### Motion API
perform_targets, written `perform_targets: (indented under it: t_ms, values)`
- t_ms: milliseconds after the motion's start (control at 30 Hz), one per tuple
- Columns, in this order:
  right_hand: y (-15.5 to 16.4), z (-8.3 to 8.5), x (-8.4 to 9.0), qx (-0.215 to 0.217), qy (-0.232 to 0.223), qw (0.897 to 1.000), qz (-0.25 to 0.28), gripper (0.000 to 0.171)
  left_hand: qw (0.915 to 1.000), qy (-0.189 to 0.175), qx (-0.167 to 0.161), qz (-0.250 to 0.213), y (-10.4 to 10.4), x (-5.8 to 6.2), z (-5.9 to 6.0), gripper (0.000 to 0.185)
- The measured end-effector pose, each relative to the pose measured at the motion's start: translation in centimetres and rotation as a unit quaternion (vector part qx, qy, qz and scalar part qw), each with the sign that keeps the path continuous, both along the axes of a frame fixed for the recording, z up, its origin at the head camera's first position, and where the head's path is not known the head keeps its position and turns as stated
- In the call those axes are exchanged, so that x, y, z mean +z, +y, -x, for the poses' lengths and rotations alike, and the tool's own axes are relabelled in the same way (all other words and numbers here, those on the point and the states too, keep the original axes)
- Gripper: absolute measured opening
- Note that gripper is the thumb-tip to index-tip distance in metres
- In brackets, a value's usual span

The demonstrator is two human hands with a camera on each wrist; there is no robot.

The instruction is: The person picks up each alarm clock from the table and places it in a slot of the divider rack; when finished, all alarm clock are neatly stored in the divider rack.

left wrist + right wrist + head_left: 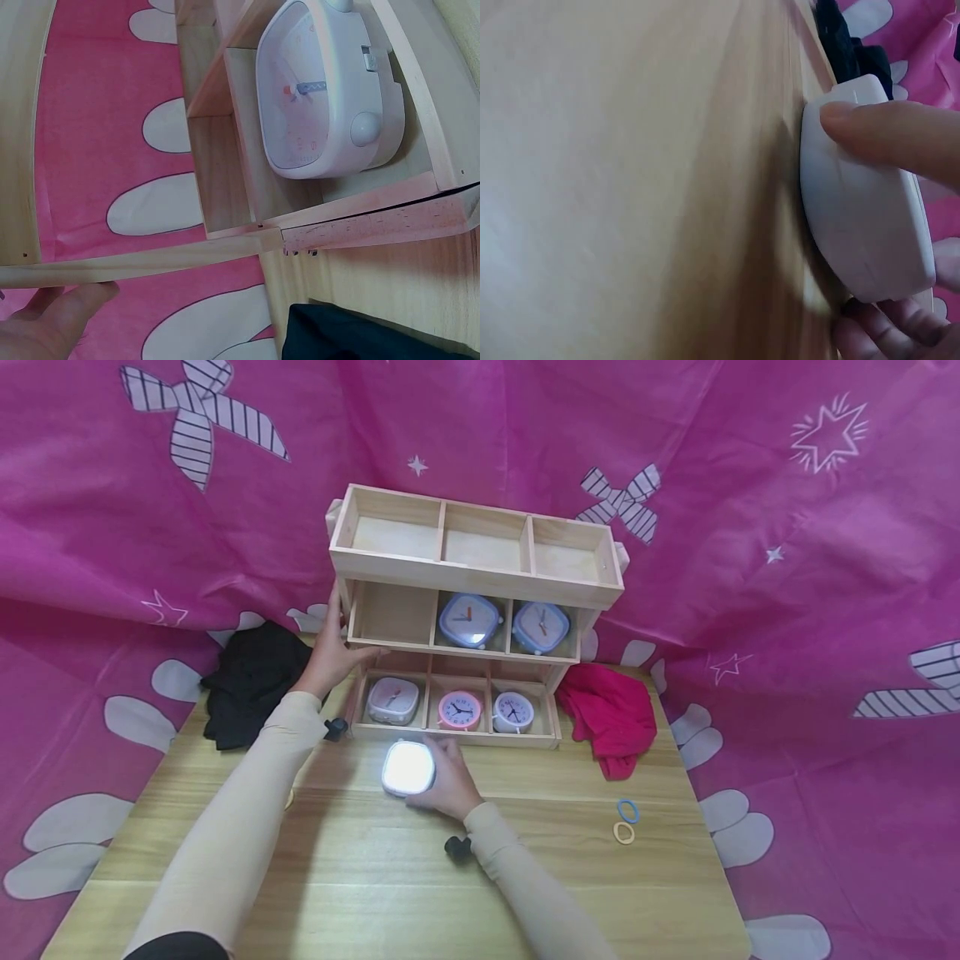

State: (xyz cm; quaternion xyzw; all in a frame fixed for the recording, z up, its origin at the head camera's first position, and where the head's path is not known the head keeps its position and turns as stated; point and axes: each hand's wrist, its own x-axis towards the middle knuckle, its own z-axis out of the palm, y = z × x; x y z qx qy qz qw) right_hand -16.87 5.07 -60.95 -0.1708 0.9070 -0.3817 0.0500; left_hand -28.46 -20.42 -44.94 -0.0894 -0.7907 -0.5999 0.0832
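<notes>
My right hand (450, 781) grips a white rounded-square alarm clock (408, 768) close over the table, in front of a three-tier wooden box (480, 568). Its face is washed out by glare. In the right wrist view the thumb (877, 131) presses one side of the white case (862, 202), and other fingers curl at its lower end. My left hand (327, 652) holds the box's left side at the middle tier, thumb toward the front edge. The bottom tier holds a white clock (393, 700), a pink clock (459, 710) and a round white clock (513, 712).
Two blue clocks (470, 620) sit in the middle tier's centre and right compartments; its left one is bare. Black cloth (251, 685) lies left of the box, red cloth (611, 714) right. A blue ring (627, 811) and a yellow ring (623, 833) lie on the table (555, 860).
</notes>
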Motion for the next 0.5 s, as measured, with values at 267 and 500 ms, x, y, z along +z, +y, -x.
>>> perform_targets:
  t_ms: [267, 500]
  values:
    - [-0.1, -2.1, 0.8, 0.035, 0.004, 0.999, -0.021, 0.101, 0.9999, 0.003, 0.012, 0.011, 0.0, -0.7, 0.4, 0.139]
    - [-0.6, -2.4, 5.0, 0.082, 0.073, 0.993, -0.030, 0.107, 0.9995, 0.022, 0.019, 0.013, -0.7, -3.0, 2.3, 0.143]
